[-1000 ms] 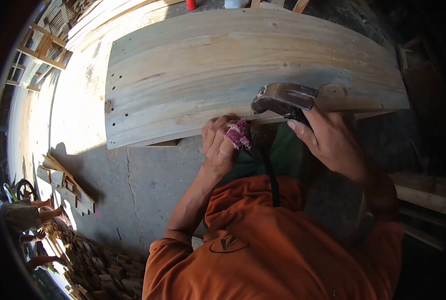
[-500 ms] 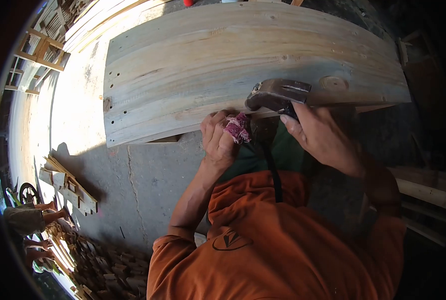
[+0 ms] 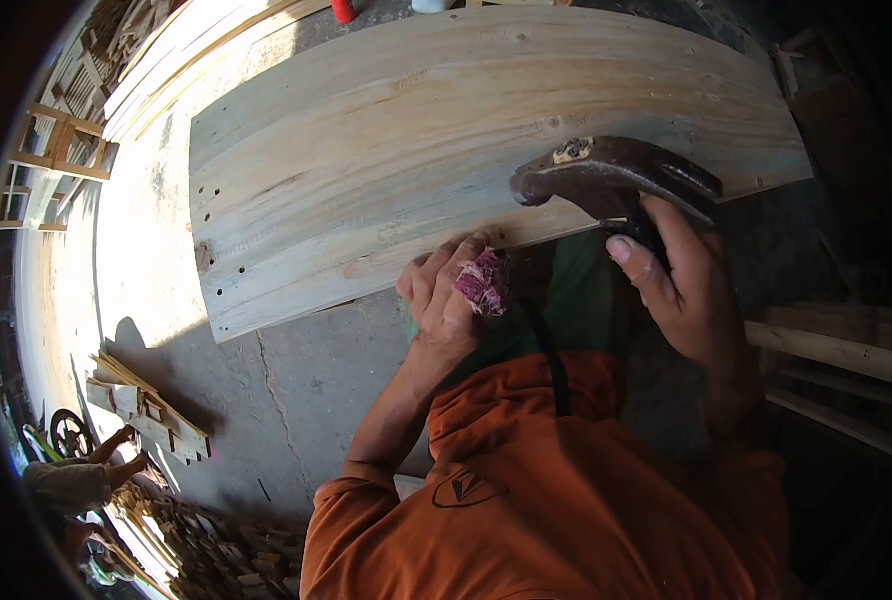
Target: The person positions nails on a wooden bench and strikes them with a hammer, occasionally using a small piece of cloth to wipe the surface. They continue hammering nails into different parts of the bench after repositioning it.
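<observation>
My right hand [image 3: 681, 270] is closed round the handle of a claw hammer [image 3: 606, 178]. The dark hammer head is raised over the near edge of a wide pale wooden board [image 3: 386, 160], face to the left and claw to the right. My left hand [image 3: 446, 300] is closed at that near edge. It grips a tool with a frayed magenta end [image 3: 483, 285], which points up at me; its lower part is hidden by the hand. Several small dark holes [image 3: 207, 217] show near the board's left end.
Stacked planks [image 3: 826, 350] lie at right, and nailed wood pieces [image 3: 151, 405] rest on the concrete floor [image 3: 336, 370] at left. Offcuts [image 3: 226, 550] are heaped at lower left, near another person's legs [image 3: 116, 460]. A red object [image 3: 343, 10] stands beyond the board.
The hammer has risen and moved right, away from the frayed tool end, with my right hand. My left hand keeps its hold at the board's edge. The view has shifted slightly.
</observation>
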`<action>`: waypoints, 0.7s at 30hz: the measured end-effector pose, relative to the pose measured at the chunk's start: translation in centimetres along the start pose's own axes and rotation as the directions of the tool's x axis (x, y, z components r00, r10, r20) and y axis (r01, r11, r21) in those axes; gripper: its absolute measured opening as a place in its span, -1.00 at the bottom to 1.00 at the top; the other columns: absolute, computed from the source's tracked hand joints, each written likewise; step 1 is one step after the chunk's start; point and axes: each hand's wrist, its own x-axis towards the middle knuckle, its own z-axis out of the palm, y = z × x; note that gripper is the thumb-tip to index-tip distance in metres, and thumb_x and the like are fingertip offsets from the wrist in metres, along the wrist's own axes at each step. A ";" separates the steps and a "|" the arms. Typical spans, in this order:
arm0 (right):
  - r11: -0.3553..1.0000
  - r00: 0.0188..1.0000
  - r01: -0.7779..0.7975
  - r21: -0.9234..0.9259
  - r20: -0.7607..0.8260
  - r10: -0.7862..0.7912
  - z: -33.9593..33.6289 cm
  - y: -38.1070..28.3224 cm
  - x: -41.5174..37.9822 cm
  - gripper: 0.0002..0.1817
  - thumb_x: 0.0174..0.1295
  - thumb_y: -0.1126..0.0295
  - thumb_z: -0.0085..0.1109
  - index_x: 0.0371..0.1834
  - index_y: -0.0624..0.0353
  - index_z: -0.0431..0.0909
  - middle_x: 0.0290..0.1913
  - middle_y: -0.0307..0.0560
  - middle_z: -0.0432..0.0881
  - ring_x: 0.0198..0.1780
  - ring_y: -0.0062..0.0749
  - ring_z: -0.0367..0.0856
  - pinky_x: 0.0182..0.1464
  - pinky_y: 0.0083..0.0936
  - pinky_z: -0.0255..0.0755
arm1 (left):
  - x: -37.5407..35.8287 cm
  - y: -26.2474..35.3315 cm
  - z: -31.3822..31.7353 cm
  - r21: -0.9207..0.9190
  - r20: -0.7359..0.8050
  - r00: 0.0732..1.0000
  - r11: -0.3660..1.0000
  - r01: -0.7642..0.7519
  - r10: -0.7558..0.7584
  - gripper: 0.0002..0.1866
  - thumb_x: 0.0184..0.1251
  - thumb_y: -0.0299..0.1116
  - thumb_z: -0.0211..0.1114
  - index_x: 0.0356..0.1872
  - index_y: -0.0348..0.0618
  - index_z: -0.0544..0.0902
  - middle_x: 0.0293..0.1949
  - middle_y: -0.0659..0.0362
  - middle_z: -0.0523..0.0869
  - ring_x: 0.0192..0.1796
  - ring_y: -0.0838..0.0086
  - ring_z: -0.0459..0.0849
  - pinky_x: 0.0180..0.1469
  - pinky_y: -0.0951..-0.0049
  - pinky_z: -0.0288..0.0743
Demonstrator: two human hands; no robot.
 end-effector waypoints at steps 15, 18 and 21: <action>0.912 0.936 -0.235 0.336 -0.177 0.306 0.6 9.5 4.1 -0.72 0.43 0.22 0.20 -0.06 0.25 0.53 -0.50 -0.31 0.39 -0.51 -0.72 0.27 -0.44 -0.65 0.22 | -9.7 3.5 7.4 -0.430 0.840 0.511 0.801 0.416 0.186 -0.70 0.25 -0.37 0.27 0.02 -0.07 0.57 -0.09 0.04 0.72 -0.05 0.14 0.70 0.10 0.11 0.45; 0.918 0.894 -0.262 0.298 -0.284 0.347 -2.1 12.6 2.9 -0.76 0.45 0.22 0.18 -0.10 0.19 0.54 -0.51 -0.37 0.40 -0.51 -0.77 0.28 -0.45 -0.68 0.21 | -11.5 6.8 13.0 -0.202 0.971 0.223 0.772 0.603 0.080 -0.67 0.27 -0.38 0.29 0.08 -0.04 0.60 -0.12 -0.04 0.75 -0.06 0.03 0.72 0.03 0.03 0.54; 0.939 0.851 -0.229 0.258 -0.415 0.322 -4.9 16.1 0.5 -0.79 0.47 0.26 0.10 -0.11 0.19 0.52 -0.49 -0.32 0.45 -0.52 -0.72 0.36 -0.44 -0.70 0.24 | -15.3 11.1 19.8 -0.110 0.991 0.134 0.682 0.723 0.017 -0.61 0.28 -0.38 0.28 0.15 -0.02 0.58 -0.09 -0.08 0.75 0.00 -0.04 0.71 0.02 0.03 0.58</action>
